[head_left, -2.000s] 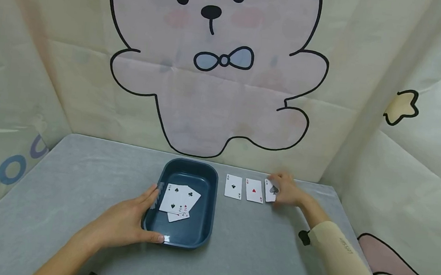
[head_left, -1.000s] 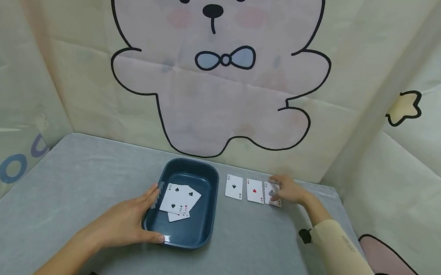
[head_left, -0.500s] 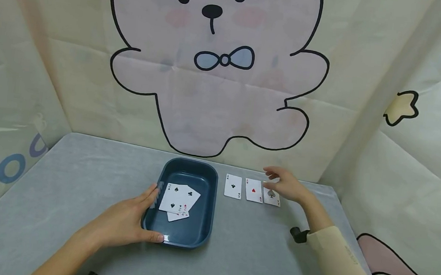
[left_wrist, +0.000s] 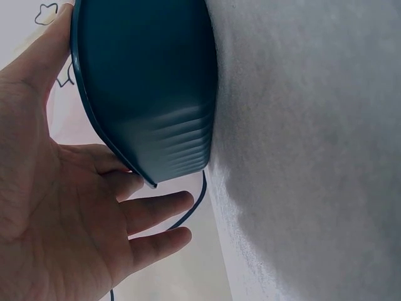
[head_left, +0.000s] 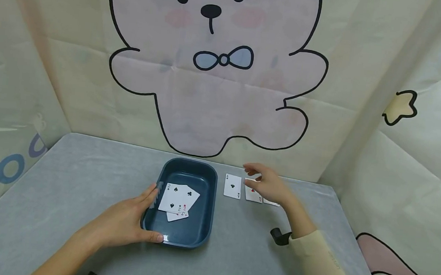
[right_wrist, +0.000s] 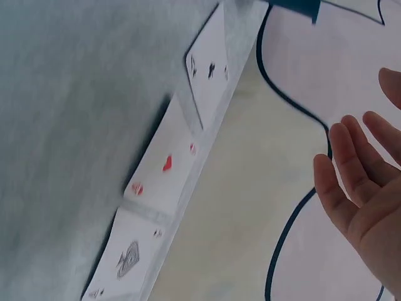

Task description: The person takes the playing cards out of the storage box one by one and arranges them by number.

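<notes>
My left hand (head_left: 126,221) rests along the left rim of a dark blue tray (head_left: 200,228), its thumb at the near corner and its fingers stretched out. Inside the tray lie overlapping playing cards, a two of spades (head_left: 171,197) on top. To the right of the tray, three aces lie face up in a row: clubs (head_left: 233,186), hearts (right_wrist: 164,160) and spades (right_wrist: 128,258). My right hand (head_left: 269,184) hovers over the hearts and spades aces and partly hides them in the head view. Its fingers are loosely bent and hold nothing.
A grey cloth-covered table (head_left: 81,177) carries the tray and cards. Right behind it hangs a pale curtain (head_left: 222,120) with a cartoon bear, and more curtain closes both sides. A dark wrist device (head_left: 280,237) hangs by the right sleeve.
My right hand has let go of the ace of spades, lifted off it and moved left over the row. The ace of spades lies slightly further right. The left hand and tray stay put.
</notes>
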{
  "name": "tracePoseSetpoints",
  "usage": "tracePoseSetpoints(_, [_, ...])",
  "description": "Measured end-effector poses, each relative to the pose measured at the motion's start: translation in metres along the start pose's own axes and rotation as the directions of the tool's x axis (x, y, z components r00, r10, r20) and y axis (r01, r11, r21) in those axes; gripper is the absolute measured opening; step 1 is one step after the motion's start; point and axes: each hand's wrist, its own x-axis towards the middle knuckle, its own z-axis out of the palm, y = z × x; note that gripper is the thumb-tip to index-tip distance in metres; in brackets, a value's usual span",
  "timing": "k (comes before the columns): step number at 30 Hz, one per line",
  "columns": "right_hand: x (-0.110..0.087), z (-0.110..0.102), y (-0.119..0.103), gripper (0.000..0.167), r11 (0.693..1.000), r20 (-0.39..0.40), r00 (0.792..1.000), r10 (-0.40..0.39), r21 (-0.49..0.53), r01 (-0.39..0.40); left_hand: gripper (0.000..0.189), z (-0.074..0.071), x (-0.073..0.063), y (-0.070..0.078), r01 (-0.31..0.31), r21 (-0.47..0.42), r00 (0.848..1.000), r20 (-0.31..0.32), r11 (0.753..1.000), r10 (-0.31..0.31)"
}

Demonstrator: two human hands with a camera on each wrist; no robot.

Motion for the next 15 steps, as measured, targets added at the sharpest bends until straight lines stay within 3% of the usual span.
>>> tracePoseSetpoints(10, [0.015, 0.04, -0.04, 0.045, 0.991, -0.091, 0.989, -0.116, 0.056, 0.121, 0.135, 0.0, 0.001, 0.002, 0.022, 0.005, 1.0, 0.012, 1.0, -0.022])
tracePoseSetpoints(15, [0.026, 0.058, -0.058, 0.045, 0.986, -0.067, 0.988, -0.136, 0.092, 0.142, 0.135, 0.0, 0.001, 0.002, 0.03, 0.007, 0.999, 0.019, 1.0, -0.03])
